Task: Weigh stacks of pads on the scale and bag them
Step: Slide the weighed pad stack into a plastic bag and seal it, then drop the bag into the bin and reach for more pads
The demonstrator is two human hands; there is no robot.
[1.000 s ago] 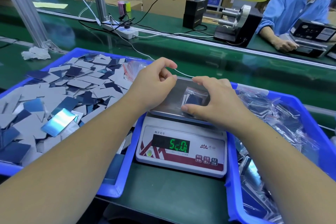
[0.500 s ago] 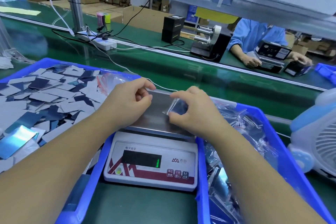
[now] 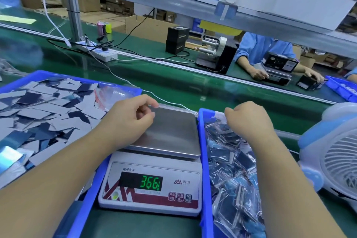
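The scale (image 3: 152,185) stands between two blue bins, its steel plate (image 3: 173,133) bare and its green display lit. My left hand (image 3: 129,121) rests on the plate's left side, fingers loosely curled, with nothing seen in it. My right hand (image 3: 249,120) hovers knuckles-up over the right bin (image 3: 203,160), which is full of bagged pads (image 3: 231,170). Its fingers curl downward out of sight, so whether it holds a bag is hidden. The left bin (image 3: 85,203) holds several loose grey and blue pads (image 3: 38,114) and a clear bag (image 3: 110,94).
A white and blue desk fan (image 3: 336,152) stands close at the right. Beyond the bins runs a green conveyor belt (image 3: 193,85) with a white cable across it. A person in blue (image 3: 260,48) works at the far side, beside a tape dispenser (image 3: 216,54).
The bagged pads that both hands held on the plate are gone from it. My right hand has moved right, over the right bin. The camera has turned to the right.
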